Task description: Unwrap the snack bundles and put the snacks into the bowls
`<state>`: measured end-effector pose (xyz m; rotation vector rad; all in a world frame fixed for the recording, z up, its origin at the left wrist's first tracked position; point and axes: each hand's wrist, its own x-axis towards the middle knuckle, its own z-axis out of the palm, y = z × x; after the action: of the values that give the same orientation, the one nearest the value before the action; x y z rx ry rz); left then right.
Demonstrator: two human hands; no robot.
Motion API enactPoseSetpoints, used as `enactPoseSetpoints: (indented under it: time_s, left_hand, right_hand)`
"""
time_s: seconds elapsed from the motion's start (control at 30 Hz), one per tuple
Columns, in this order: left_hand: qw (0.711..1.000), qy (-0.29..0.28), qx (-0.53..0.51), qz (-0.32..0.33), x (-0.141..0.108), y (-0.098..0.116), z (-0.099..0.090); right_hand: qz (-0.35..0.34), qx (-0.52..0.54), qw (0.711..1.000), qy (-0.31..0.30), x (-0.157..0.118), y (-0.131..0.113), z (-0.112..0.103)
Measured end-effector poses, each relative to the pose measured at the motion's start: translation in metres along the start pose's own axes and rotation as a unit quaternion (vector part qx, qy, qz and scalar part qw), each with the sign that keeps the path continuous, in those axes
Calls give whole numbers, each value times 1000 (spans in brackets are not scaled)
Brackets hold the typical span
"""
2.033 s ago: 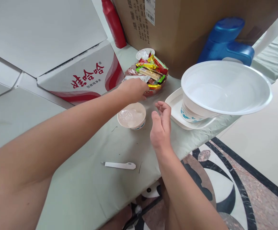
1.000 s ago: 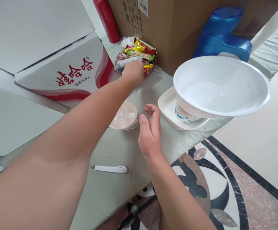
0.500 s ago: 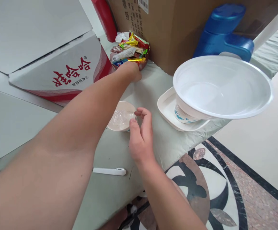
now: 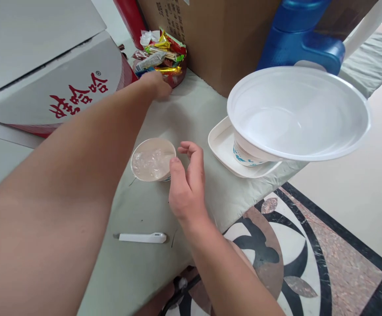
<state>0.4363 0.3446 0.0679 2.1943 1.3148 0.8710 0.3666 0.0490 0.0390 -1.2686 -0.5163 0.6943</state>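
Note:
My left hand (image 4: 158, 86), blurred and with its fingers hidden, is at the near side of a dark bowl (image 4: 179, 79) of wrapped snacks (image 4: 164, 52). Whether it holds anything does not show. A white paper cup (image 4: 136, 151) with crumpled clear plastic wrap (image 4: 151, 164) inside stands on the table in front of me. At the cup's right side is my right hand (image 4: 189, 184), fingers bent and thumb apart, with nothing in its grasp. The thumb tip is close to the rim; contact cannot be made out. Nearer to me lies a white utility knife (image 4: 143, 237).
A large white basin (image 4: 296, 109) rests over a paper cup (image 4: 248, 156) on a white tray (image 4: 219, 136) at right. Behind stand a blue bottle (image 4: 303, 39), a cardboard box (image 4: 207, 39) and a red object (image 4: 130, 19). A white carton (image 4: 82, 92) is at left.
The view has shifted, so most things sit further left in the picture. My left hand stays by the snack bowl. My right hand remains beside the cup, and more of the knife shows.

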Motion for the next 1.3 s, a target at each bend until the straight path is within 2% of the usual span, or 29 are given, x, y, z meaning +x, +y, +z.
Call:
enactPoseSetpoints:
  time_s: [0.1,0.17,0.2,0.23,0.3,0.37,0.43,0.53,0.6,0.67,0.77,0.8,0.9,1.0,1.13,1.2,1.3]
  left_hand:
    - [997,-22,77,10,-32,24,-38]
    - [995,-12,85,52,-66,37,-73]
    - [994,-6,63,92,-87,41,-92]
    - [994,0,28,106,-110,43,-110]
    - [993,8,-52,104,-162,39,-146]
    - [992,56,-91,67,-219,24,-175]
    - [986,94,-135,10,-276,-1,-195]
    - [969,106,-181,-132,-355,-45,-209]
    - [956,94,-199,-194,-397,-70,-212]
    - [940,91,-228,-238,-429,-88,-216]
    - [923,91,-262,-266,-458,-107,-225]
    - [918,97,-273,-271,-464,-112,-229]
    - [894,138,-318,-284,-469,-132,-241]
    - [878,196,-330,-285,-465,-160,-256]
    - [836,302,-345,-300,-462,-197,-283]
    - [810,337,-365,-311,-466,-210,-297]
    - [773,362,-406,-325,-474,-223,-312]
  right_hand:
    - [-43,-5,999,12,-2,3,0]
    - [-106,-15,993,45,-6,4,-2]
    - [-146,-17,986,72,-8,4,-3]
    - [-189,-17,977,102,-11,2,-4]
    - [-261,-16,954,148,-17,-1,-5]
    - [-309,-27,939,147,-27,-5,-1]
    - [-330,-41,939,91,-40,-8,6]
    - [-331,-59,942,-28,-66,-5,19]
    - [-330,-90,934,-105,-85,-1,27]
    - [-334,-136,917,-172,-104,3,31]
    - [-316,-229,884,-258,-130,10,32]
    - [-291,-269,873,-284,-136,13,32]
    - [-236,-338,843,-346,-152,23,36]
    - [-208,-356,825,-386,-164,36,55]
    - [-194,-386,784,-446,-182,47,110]
    - [-214,-387,751,-490,-192,49,149]
    - [-271,-345,711,-549,-207,52,218]
